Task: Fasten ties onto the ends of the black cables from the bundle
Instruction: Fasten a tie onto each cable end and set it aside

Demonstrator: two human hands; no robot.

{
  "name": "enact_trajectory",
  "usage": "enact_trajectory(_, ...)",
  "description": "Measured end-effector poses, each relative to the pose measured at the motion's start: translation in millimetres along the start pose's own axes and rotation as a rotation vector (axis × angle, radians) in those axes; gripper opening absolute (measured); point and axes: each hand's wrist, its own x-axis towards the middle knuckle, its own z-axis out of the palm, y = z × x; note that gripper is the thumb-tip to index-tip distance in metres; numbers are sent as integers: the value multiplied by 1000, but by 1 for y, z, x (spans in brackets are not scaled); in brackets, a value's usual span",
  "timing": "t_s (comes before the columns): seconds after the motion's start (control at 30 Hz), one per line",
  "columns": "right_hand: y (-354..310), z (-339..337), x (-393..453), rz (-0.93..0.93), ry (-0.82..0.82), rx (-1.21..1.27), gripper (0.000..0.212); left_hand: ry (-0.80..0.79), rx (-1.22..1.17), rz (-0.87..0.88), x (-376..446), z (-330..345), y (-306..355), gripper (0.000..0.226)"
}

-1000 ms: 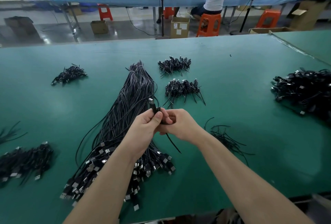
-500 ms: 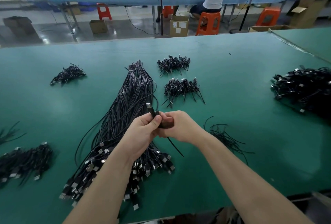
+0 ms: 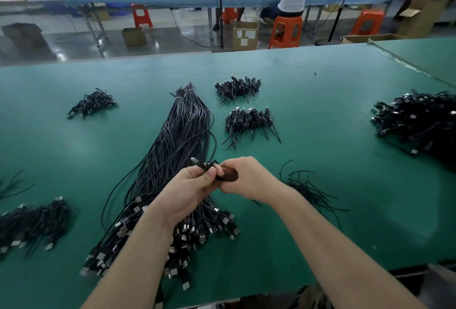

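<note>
Both hands meet above the green counter (image 3: 320, 116): left hand (image 3: 190, 191) fingers pinching a folded black cable (image 3: 206, 166), right hand (image 3: 249, 178) fingers curled on it, bundle (image 3: 177, 141) directly beneath.

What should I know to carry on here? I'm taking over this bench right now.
Left hand grips a coiled black cable, its plug pointing up-left. Right hand pinches the same coil from the right; whether the tie is closed cannot be told.
The long bundle lies on the green table under the hands, plugs nearest you.
Loose ties lie right of the right wrist.
Done: small piles of coiled cables beyond the hands, more at both sides.
Left: finish this cable, then work through the bundle.
</note>
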Motion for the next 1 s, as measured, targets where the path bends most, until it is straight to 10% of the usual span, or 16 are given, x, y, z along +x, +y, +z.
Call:
enact_trajectory(0.23,-1,-4,1,69,-39,54,15,268,256,-4,1,-7,-5,30)
enact_trajectory(1.0,1,36,0,96,-77,-96,38,354,170,8,14,-2,-5,27)
